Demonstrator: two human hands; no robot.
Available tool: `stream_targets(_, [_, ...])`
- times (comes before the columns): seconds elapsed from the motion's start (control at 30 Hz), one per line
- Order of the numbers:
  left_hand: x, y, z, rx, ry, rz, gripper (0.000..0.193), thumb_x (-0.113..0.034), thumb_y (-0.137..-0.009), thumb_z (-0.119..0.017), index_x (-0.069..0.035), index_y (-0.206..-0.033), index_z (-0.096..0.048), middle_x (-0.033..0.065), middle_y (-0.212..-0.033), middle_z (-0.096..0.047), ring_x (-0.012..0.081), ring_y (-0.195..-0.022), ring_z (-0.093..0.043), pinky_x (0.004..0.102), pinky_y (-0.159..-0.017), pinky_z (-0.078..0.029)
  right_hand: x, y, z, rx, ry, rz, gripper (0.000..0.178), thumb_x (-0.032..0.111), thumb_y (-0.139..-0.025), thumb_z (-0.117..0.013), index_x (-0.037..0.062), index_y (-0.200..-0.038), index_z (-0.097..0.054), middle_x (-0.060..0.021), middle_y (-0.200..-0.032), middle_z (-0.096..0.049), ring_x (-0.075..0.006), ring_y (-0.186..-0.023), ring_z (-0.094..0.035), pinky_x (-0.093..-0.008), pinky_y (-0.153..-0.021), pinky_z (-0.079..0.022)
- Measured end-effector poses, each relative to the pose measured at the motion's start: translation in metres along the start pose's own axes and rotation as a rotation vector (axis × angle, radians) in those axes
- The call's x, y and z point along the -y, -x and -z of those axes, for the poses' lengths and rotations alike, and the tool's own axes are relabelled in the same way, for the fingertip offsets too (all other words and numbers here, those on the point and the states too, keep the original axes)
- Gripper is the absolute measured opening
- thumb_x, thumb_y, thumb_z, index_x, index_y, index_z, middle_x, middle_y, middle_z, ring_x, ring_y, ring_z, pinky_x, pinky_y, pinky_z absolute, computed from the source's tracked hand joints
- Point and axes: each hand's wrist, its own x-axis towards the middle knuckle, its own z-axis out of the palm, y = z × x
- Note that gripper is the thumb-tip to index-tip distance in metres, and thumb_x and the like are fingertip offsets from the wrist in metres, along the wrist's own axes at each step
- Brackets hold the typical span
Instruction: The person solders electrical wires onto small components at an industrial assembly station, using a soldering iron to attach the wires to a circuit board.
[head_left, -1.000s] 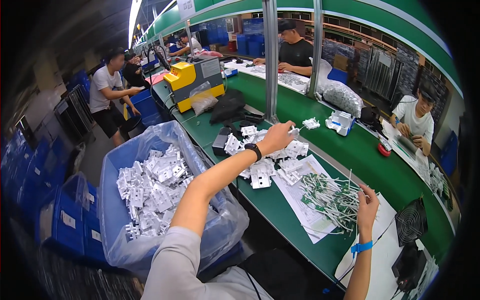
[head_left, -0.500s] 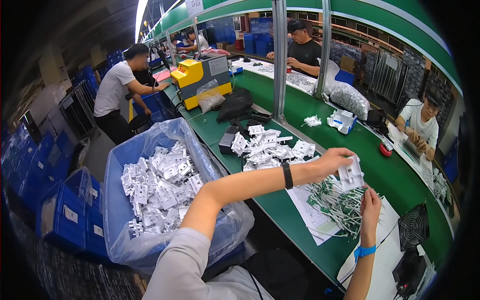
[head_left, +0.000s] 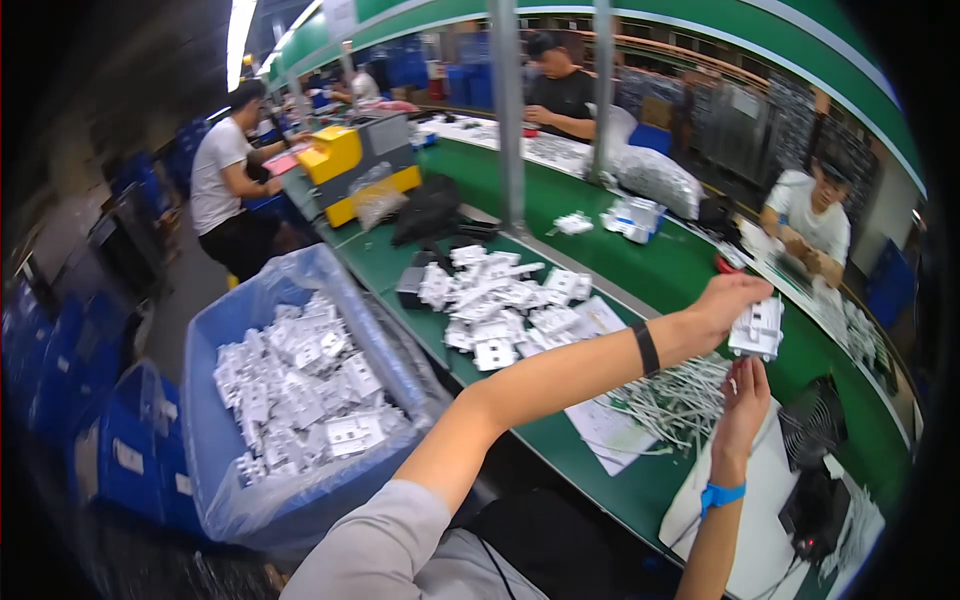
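Observation:
My left hand (head_left: 725, 308), with a black band at the wrist, holds a white moulded plastic housing (head_left: 757, 328) by its upper left edge, above the right part of the workbench. Just below it is my right hand (head_left: 742, 405), a blue strap round the wrist. Its fingers are pinched together, with the tips at the lower edge of the housing; whatever they grip is too small to make out. Beneath my hands lies a tangled heap of white wires (head_left: 680, 400), partly on a printed sheet (head_left: 612, 440). More white housings (head_left: 500, 305) are piled on the bench.
A lined blue bin (head_left: 203, 410) full of white housings stands left of the bench. A yellow-grey machine (head_left: 345, 160) sits farther back. A black fan (head_left: 808, 420) is at the right. Metal posts (head_left: 508, 120) rise mid-bench. A co-worker (head_left: 812, 222) sits across, others beyond.
Both hands have shifted right with the housing, which is turned and now more upright. My right hand has come under its lower edge. The whole view has swung, moving the background left.

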Motion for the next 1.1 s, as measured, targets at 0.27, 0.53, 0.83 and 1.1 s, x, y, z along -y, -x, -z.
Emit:
stream_targets(0.27, [0.053,0.022,-0.037,-0.124,0.149,0.025,0.018,-0.028,-0.098,-0.068,-0.011,-0.101,-0.064,-0.0016,-0.082,-0.064,0.0093,-0.071,-0.063,0.0258,-0.063,-0.053,0.025,0.025,-0.033,-0.303,-0.153,0.235,0.033,0.010,-0.107,-0.043,-0.0030,-0.135,-0.052,-0.0114,-0.131,-0.060,-0.0175,-0.115,-0.061,-0.0306,-0.094,-0.052])
stream_targets(0.53, [0.122,0.041,-0.042,-0.137,-0.203,-0.135,0.041,-0.038,-0.108,-0.049,-0.003,-0.098,-0.067,-0.0022,-0.082,-0.064,0.0058,-0.075,-0.059,0.0231,-0.068,-0.049,0.033,0.037,-0.007,-0.325,0.168,0.368,0.025,0.008,-0.104,-0.049,-0.0027,-0.124,-0.058,-0.0069,-0.113,-0.061,-0.0118,-0.099,-0.057,-0.0264,-0.085,-0.048])
stream_targets(0.83, [0.084,0.069,-0.023,0.119,0.122,0.373,0.064,-0.048,-0.109,-0.029,0.001,-0.144,-0.049,0.0121,-0.137,-0.059,0.0212,-0.121,-0.059,0.0357,-0.106,-0.047,0.037,0.043,0.022,-0.133,0.772,0.585,0.025,-0.003,-0.092,-0.060,-0.0013,-0.115,-0.068,-0.0125,-0.100,-0.061,-0.0225,-0.082,-0.065,-0.0286,-0.059,-0.056])
stream_targets(1.1, [0.070,0.087,-0.004,0.141,0.169,0.345,0.059,-0.039,-0.105,-0.029,0.001,-0.142,-0.050,0.0149,-0.127,-0.065,0.0252,-0.108,-0.067,0.0468,-0.093,-0.057,0.055,0.049,0.031,-0.070,0.834,0.703,0.031,-0.009,-0.082,-0.067,-0.0001,-0.112,-0.071,-0.0113,-0.103,-0.070,-0.0231,-0.084,-0.065,-0.0319,-0.072,-0.056])
